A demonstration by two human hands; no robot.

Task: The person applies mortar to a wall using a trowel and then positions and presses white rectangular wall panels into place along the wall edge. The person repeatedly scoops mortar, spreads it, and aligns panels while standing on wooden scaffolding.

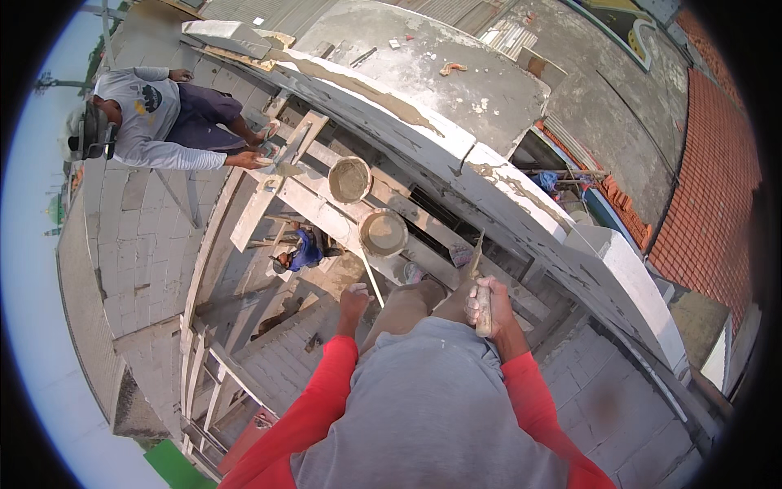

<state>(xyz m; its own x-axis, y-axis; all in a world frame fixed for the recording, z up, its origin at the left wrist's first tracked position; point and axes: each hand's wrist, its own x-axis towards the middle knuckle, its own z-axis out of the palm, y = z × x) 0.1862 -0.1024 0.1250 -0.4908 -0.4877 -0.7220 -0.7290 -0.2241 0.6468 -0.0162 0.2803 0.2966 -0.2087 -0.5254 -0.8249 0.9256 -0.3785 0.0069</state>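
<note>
My right hand (490, 306) is wrapped round the pale, crusted handle of a trowel (484, 316); its narrow blade points away from me, toward the wall. My left hand (353, 301) is curled closed beside my thigh, with nothing visible in it. Just right of it runs a thin pale stick (372, 277), apparently apart from the fingers. Ahead of me, two round buckets stand on the scaffold planks. The nearer bucket (383, 233) contains greyish-brown wet mix, and the farther bucket (350, 180) holds rougher grey mortar.
A long block wall (391, 106), with mortar smeared along its top, crosses on the right. At the far left a co-worker (171, 118) in a cap bends over the planks (254, 213), holding a tool. Below, another person (305, 249) wears blue. Gaps open between the planks.
</note>
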